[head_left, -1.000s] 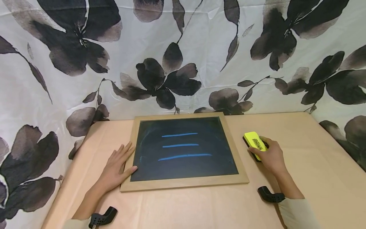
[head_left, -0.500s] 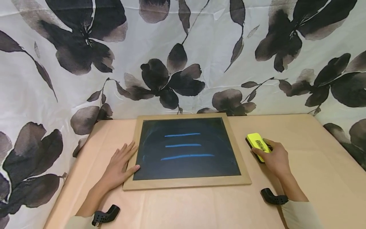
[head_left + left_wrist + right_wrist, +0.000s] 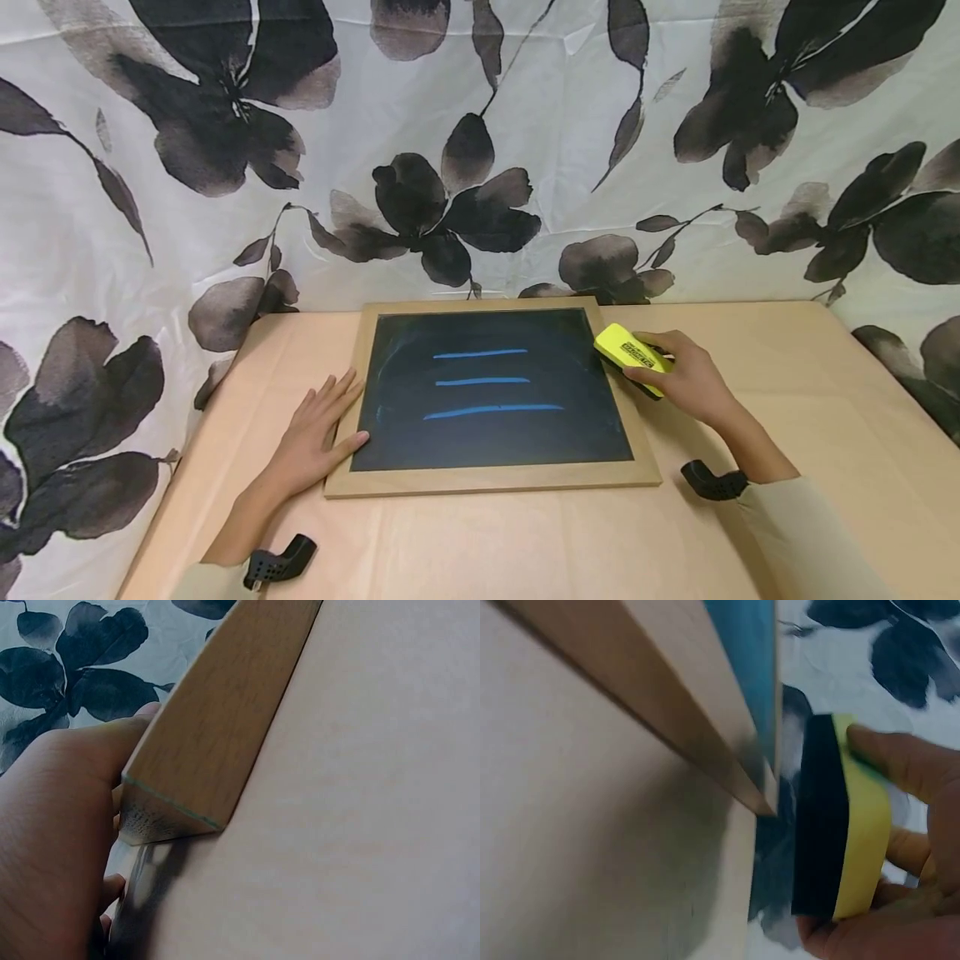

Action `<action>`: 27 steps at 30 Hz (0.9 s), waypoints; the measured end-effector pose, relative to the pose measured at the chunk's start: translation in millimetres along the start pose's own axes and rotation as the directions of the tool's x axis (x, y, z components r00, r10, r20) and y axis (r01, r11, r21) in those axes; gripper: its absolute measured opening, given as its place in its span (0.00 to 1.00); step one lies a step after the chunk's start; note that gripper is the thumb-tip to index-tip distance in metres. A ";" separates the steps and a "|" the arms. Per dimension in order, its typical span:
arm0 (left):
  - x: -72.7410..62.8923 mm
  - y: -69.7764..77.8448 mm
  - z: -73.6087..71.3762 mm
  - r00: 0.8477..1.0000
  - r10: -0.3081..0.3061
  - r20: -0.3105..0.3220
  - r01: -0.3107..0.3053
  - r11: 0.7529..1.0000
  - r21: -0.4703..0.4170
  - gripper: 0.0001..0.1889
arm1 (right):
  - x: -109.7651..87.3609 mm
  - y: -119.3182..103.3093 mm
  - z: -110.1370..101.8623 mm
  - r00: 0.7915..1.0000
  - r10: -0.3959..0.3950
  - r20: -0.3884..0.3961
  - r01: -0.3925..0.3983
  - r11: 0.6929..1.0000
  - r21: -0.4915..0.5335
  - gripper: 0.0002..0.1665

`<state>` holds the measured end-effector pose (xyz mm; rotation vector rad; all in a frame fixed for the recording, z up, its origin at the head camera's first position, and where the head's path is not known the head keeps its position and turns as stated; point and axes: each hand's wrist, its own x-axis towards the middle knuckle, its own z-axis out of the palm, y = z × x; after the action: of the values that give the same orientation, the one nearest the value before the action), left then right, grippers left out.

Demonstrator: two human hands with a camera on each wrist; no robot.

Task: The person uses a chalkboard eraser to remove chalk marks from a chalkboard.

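A small chalkboard (image 3: 487, 437) in a wooden frame lies on the table, with three blue lines (image 3: 482, 382) drawn across its dark surface. My left hand (image 3: 311, 442) rests along the board's left side, fingers spread and straight, thumb over the frame's edge; the left wrist view shows it beside the wooden frame (image 3: 217, 712). A yellow board eraser (image 3: 630, 350) with a black underside (image 3: 821, 825) is gripped between thumb and fingers of my right hand (image 3: 690, 375). The eraser hangs over the board's right frame edge, and in the right wrist view its black face shows apart from the frame.
The light wooden table (image 3: 487, 550) extends around the board. Behind it hangs a white cloth (image 3: 510, 83) with dark flower prints. Black wrist devices (image 3: 281, 562) are strapped to both wrists.
My right hand has lifted the eraser from the table right of the board and brought it left, over the frame's right edge. My left hand has stayed on the board's left side.
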<state>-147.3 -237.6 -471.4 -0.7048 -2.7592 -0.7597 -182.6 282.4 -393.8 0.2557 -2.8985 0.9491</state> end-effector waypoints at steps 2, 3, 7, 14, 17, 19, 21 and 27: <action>-0.4 -0.6 0.7 1.000 0.005 -0.003 -0.005 1.000 0.001 0.39 | 7.5 -3.9 5.9 0.999 -0.034 0.028 0.034 0.999 -0.008 0.40; -0.6 -0.8 1.1 1.000 0.007 -0.005 -0.007 1.000 0.000 0.38 | 11.1 -5.7 8.8 0.998 -0.051 0.038 0.052 0.999 -0.013 0.39; -1.4 -2.3 2.5 1.000 0.013 -0.010 -0.013 1.000 0.003 0.38 | 24.7 -12.6 18.4 0.991 -0.112 0.075 0.114 0.993 -0.027 0.38; -1.1 -2.4 2.0 1.000 -0.004 -0.003 0.004 1.000 0.018 0.39 | 39.2 -19.6 29.7 0.980 -0.134 0.145 0.139 0.990 -0.025 0.38; -0.3 -2.0 1.6 1.000 -0.013 0.007 0.013 1.000 0.016 0.39 | 43.6 -20.7 33.3 0.976 -0.135 0.173 0.140 0.990 -0.020 0.38; 0.3 -1.7 1.9 1.000 -0.014 0.016 0.014 1.000 0.015 0.39 | 46.0 -21.1 35.2 0.973 -0.133 0.189 0.141 0.990 -0.025 0.38; 0.4 -1.2 2.1 1.000 -0.018 0.025 0.018 1.000 0.012 0.39 | 48.2 -21.0 36.2 0.971 -0.128 0.201 0.137 0.990 -0.030 0.38; -0.7 -2.5 0.9 0.999 -0.031 0.030 0.031 0.999 0.012 0.40 | 54.9 -22.3 36.6 0.965 -0.140 0.223 0.146 0.989 -0.012 0.38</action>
<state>-148.0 -239.3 -473.5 -0.6785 -2.8050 -0.7453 -233.3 235.6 -403.3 0.5972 -3.0360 0.9090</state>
